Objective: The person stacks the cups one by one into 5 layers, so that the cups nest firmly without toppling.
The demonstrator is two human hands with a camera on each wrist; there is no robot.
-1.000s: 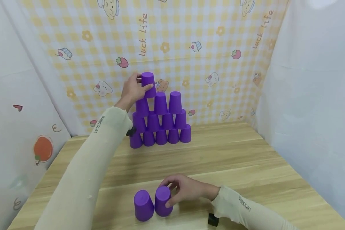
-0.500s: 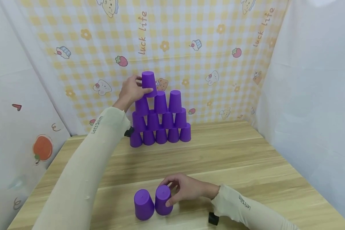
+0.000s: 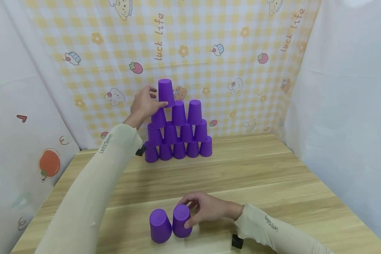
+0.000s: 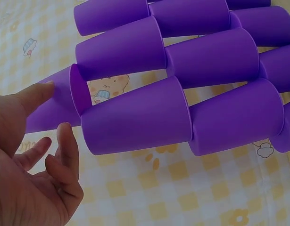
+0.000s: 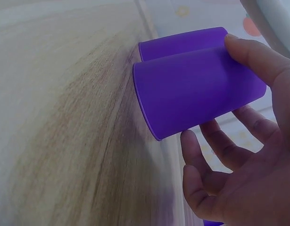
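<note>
An upside-down purple plastic cup (image 3: 166, 92) stands on top of a stack of matching cups (image 3: 186, 134), over the left and middle cups of the three-cup row. My left hand (image 3: 143, 105) is beside this top cup. Its thumb lies along the cup's side, while the other fingers are spread away from it, as the left wrist view shows. Lower down, my right hand (image 3: 210, 208) holds another upside-down purple cup (image 5: 196, 92) on the table, thumb on the near side and fingers behind. A similar cup (image 3: 160, 227) stands close on its left.
The wood-grain table (image 3: 241, 169) runs back to a yellow checked cloth (image 3: 241, 70) close behind the stack. White cloths hang at left (image 3: 15, 106) and right (image 3: 343, 88). My left sleeve (image 3: 91, 190) reaches across the table's left side.
My left fingers have loosened from the top cup, and the thumb has slid down toward its lower rim. The cup stays on the stack. My right hand keeps its hold, nearly still.
</note>
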